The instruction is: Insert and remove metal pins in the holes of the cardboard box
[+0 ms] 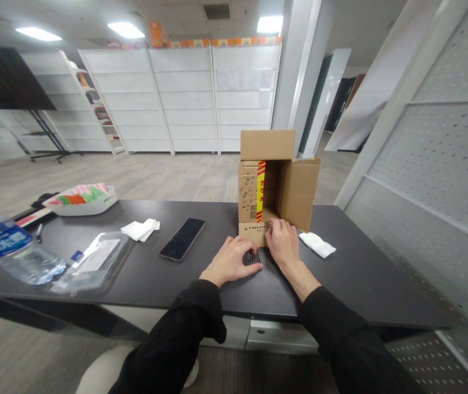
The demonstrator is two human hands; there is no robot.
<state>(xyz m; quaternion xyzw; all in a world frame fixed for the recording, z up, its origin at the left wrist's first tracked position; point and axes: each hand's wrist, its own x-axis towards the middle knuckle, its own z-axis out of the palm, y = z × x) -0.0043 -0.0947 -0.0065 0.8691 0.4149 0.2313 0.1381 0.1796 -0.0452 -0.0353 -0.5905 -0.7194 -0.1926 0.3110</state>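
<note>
An open cardboard box (pixel 248 191) stands on the dark desk, its flaps spread toward me. Grey round heads dot its left flap beside yellow-and-red tape, and a row of small holes runs along the lower flap (pixel 250 235). At that lower flap's right end, my right hand (pixel 284 243) is closed in a pinch; what its fingertips hold is hidden. My left hand (pixel 234 261) rests on the desk just left of it, thumb and fingers curled around a row of thin dark screw-like pins (pixel 252 258). Whether these are screws or nails is too small to tell.
Left of my hands lie a phone (pixel 183 239), folded tissues (pixel 140 230), a clear plastic case (pixel 94 262) and a water bottle (pixel 12 246). A white tray (pixel 106 203) stands farther back. Another tissue (pixel 317 244) lies right of the box, near a perforated panel (pixel 434 164).
</note>
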